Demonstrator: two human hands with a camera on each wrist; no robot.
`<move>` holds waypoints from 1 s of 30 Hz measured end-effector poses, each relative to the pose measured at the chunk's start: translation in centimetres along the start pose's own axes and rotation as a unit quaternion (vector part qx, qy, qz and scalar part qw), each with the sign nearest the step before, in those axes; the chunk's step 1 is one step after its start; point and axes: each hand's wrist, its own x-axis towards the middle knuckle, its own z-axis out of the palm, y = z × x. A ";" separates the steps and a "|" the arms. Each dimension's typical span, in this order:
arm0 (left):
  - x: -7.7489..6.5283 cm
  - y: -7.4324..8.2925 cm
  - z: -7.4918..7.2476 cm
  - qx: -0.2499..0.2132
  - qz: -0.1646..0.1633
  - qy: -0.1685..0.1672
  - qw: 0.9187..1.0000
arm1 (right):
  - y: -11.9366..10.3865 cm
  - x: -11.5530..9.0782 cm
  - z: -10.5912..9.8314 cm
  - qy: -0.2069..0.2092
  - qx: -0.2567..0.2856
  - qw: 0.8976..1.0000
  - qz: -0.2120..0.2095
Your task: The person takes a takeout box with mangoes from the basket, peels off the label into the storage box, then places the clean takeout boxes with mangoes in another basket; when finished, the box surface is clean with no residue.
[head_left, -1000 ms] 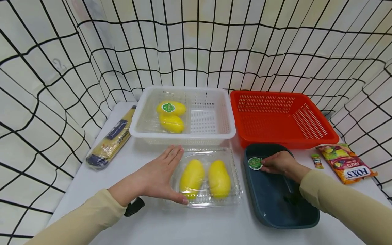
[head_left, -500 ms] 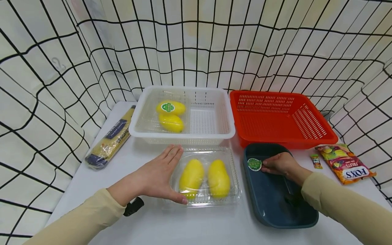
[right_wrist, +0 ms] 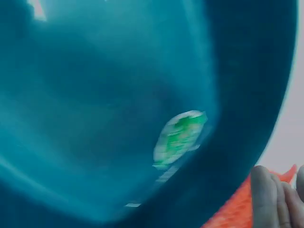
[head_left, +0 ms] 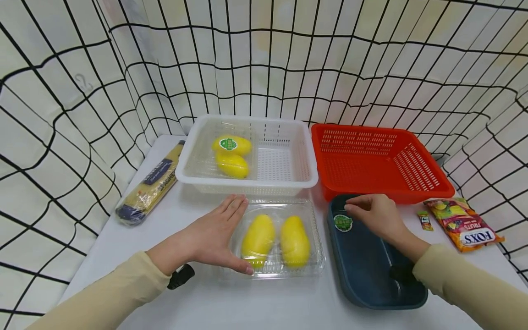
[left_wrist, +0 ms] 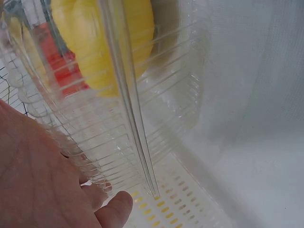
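Observation:
My left hand [head_left: 216, 233] lies with straight, spread fingers against the left side of a clear plastic clamshell [head_left: 313, 229] holding two yellow mangoes [head_left: 258, 238]. In the left wrist view, the fingers touch the ribbed wall of the clamshell [left_wrist: 156, 114]. Over the far end of a dark blue plastic basin [head_left: 367, 270] hovers my right hand [head_left: 381, 217], loosely bent, with nothing visible in its fingers. A round green sticker [head_left: 343, 222] lies inside the basin near its left wall, just below the right fingertips. The right wrist view shows this sticker [right_wrist: 179, 137] blurred.
Behind stands a white basket [head_left: 288, 176] with another clamshell of mangoes [head_left: 233, 165], beside a red basket [head_left: 371, 169]. A spaghetti pack [head_left: 148, 188] lies left; a Fox's candy bag [head_left: 464, 224] and a small wrapped candy [head_left: 425, 220] lie right. Black wire mesh [head_left: 264, 68] surrounds the table.
My right hand has let go of the green sticker, leaving it in the basin, and has lifted slightly away. The left hand stays at the clamshell.

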 end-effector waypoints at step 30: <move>0.1 -0.1 0.1 0.011 0.003 0.007 1.000 | -7.9 1.4 6.3 -0.251 -0.189 0.924 -0.219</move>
